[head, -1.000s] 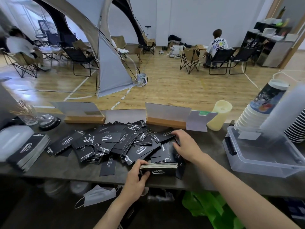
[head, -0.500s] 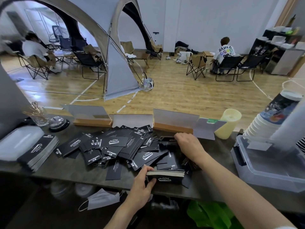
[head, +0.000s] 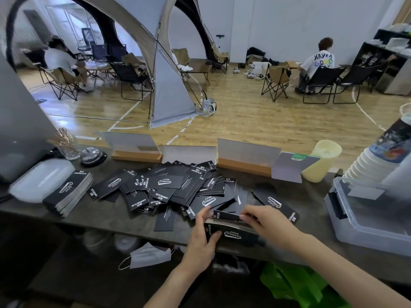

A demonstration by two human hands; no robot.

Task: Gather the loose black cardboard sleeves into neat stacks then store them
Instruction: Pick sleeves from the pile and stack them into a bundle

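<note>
At the far left a translucent white lid (head: 42, 178) is lying on the dark counter (head: 104, 213), smeared by motion so its edges are hard to trace. Just beside it a finished stack (head: 69, 192) of black sleeves is sitting with its white logo facing up and its layers slipping slightly askew. Behind these a glass of sticks (head: 69, 145) and a small bell (head: 92, 154) are standing.

In the middle the loose sleeves (head: 173, 187) are sprawling in an overlapping heap, many buried under others, so only corners and scraps of print are showing. Below the counter edge a grey face mask (head: 149, 255) is lying in shadow.

At the near edge, right of centre, the left hand (head: 200, 238) is gripping the held stack (head: 231, 231), with the thumb pressing across the front face and the fingers curling round the left end, mostly hidden behind it. The right hand (head: 264, 221) is reaching over the stack's right end, and its fingertips seem to be pinching a top sleeve (head: 225, 215), though blur is masking the exact contact. Just beyond that hand one more sleeve (head: 275, 204) is lying apart from the heap.

Further right a cream cylinder (head: 320, 161) is standing, then a clear plastic bin (head: 367, 227) and a tower of paper cups (head: 369, 161), both cut off by the frame's edge. A green bag (head: 295, 283) is showing partly behind the right forearm.
</note>
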